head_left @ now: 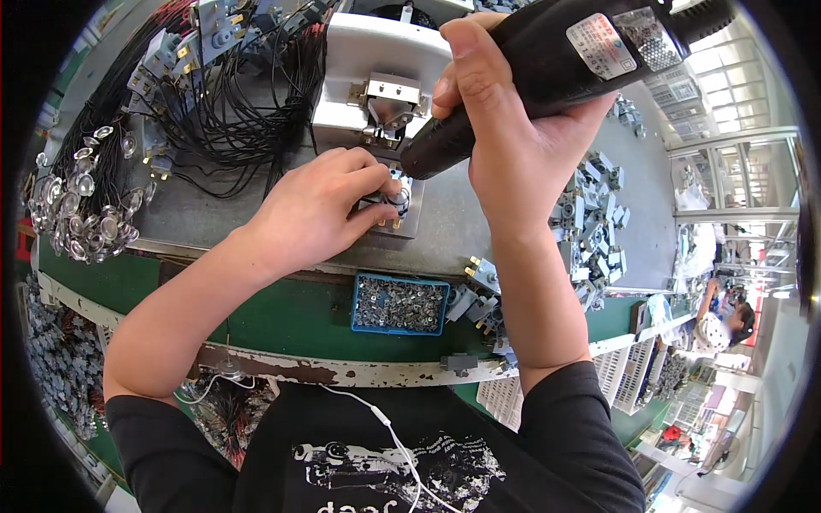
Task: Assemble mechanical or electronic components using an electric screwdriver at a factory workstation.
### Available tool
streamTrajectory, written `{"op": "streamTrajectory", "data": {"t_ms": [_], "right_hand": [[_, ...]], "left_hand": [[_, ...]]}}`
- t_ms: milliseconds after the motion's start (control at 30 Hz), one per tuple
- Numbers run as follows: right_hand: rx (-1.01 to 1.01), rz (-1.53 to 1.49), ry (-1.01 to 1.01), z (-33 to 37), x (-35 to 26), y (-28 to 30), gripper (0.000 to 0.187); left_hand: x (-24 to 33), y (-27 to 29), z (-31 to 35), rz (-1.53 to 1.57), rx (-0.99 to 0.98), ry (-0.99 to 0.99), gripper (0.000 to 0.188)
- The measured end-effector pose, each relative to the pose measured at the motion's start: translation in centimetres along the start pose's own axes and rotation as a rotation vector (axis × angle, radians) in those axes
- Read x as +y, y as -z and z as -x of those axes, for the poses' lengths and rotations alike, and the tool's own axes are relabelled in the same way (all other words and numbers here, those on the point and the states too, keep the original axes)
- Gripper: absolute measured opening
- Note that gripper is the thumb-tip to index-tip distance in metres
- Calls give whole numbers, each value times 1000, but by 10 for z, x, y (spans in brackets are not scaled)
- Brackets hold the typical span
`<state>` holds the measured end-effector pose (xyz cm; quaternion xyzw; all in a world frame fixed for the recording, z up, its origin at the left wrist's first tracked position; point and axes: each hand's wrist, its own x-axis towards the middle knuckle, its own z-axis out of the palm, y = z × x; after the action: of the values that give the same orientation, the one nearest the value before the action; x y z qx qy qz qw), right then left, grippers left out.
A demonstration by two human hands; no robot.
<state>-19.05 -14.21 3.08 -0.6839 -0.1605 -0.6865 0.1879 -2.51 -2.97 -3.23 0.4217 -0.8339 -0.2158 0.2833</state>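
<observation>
My right hand [526, 145] is wrapped round a black electric screwdriver [539, 64], tilted so its narrow end points down and left. That end is just above a small grey switch part [398, 192] with brass terminals, seated on a metal block [412, 224]. My left hand [312, 205] is closed, with thumb and fingertips pinched on the switch part. The fingers hide much of it, and the screwdriver's tip cannot be made out. Directly behind the block is a white machine [359, 64] with a metal fixture [393, 94] on its front.
Black-wired grey switches [214, 43] and a bunch of round metal caps [90, 201] lie at left. A blue tray [398, 332] of small metal pieces sits near the front edge. Loose grey switches [590, 222] are piled at right. Farther right is another person [718, 329].
</observation>
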Motion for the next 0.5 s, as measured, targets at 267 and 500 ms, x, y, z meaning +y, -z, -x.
{"op": "streamTrajectory", "data": {"t_ms": [267, 500], "right_hand": [[236, 302, -1042, -21, -60, -35, 21], [299, 344, -975, -22, -54, -50, 51]], "left_hand": [[-6, -1, 3, -39, 81, -62, 20], [-6, 0, 2, 10, 13, -1, 25]]}}
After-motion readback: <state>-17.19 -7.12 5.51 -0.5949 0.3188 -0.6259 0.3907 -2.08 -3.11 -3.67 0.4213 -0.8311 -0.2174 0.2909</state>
